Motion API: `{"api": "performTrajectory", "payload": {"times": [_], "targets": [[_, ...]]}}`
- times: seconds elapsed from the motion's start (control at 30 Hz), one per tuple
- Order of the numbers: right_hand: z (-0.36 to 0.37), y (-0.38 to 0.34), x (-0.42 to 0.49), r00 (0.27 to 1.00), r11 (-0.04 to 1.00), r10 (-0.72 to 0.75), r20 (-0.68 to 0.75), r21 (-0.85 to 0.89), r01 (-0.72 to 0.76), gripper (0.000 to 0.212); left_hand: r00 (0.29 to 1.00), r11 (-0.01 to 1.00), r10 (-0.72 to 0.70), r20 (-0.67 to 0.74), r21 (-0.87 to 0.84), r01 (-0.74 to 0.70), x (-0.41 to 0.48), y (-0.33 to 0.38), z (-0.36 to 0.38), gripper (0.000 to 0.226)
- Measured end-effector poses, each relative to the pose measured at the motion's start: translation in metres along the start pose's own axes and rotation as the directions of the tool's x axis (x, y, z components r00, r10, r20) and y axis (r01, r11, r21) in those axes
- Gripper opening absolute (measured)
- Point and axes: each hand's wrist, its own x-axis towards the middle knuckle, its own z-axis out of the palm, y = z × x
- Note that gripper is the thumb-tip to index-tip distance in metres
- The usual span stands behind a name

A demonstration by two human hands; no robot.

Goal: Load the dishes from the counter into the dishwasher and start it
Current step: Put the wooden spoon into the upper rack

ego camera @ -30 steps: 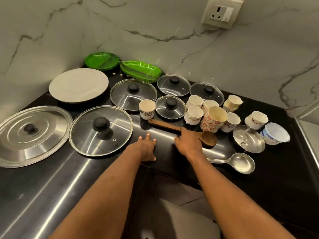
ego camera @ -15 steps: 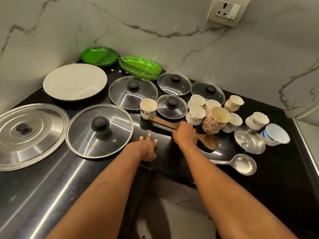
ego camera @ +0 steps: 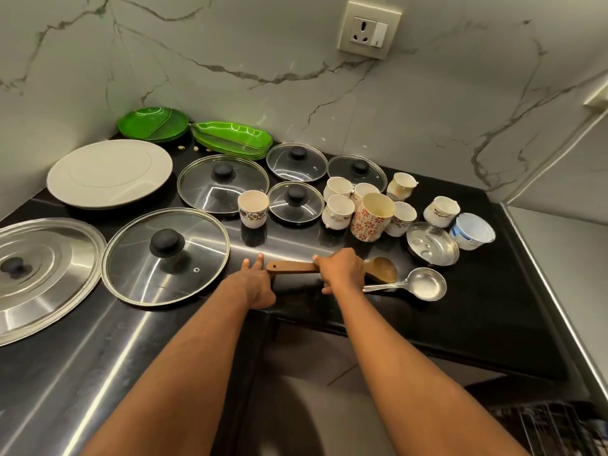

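The wooden spoon (ego camera: 291,267) is at the front edge of the counter (ego camera: 487,311), about midway along it. Its handle points left and its bowl right. Whether it lies on the surface or is just clear of it cannot be told. The right hand (ego camera: 342,270) grips the handle from above, fingers curled round it close to the bowl. The left hand (ego camera: 260,286) rests flat on the front edge with straight fingers, its fingertips just beside the free end of the handle.

A steel ladle (ego camera: 424,284) lies just right of the spoon's bowl, its handle running under the right hand. Behind them stand a cluster of cups with a red-flowered mug (ego camera: 371,218) among them, a single small cup (ego camera: 253,209) to the left, and a steel dish (ego camera: 431,244) and a plastic tub (ego camera: 472,231) towards the right edge.

A large glass lid (ego camera: 166,256) lies left of the left hand, and a steel lid (ego camera: 44,274) lies at the left edge. Four smaller glass lids lie further back. In the back left corner are a white plate (ego camera: 110,172) and green plates (ego camera: 153,124), with green trays (ego camera: 232,138) beside them. A dishwasher rack (ego camera: 552,426) shows below the counter's right end.
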Motion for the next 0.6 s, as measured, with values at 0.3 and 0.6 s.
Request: {"api": "performTrajectory", "payload": {"times": [0.3,0.6], "targets": [[-0.021,0.032,-0.01,0.999,0.998,0.028,-0.027,0.064,-0.027,0.019,0.982,1.0,-0.015,-0.188,0.002,0.015,-0.002,0.01,0.021,0.08],[-0.041,0.066,-0.021,0.998,0.99,-0.023,0.056,0.142,0.015,0.039,0.901,0.998,0.056,-0.429,0.059,-0.033,-0.021,0.049,0.048,0.065]]}}
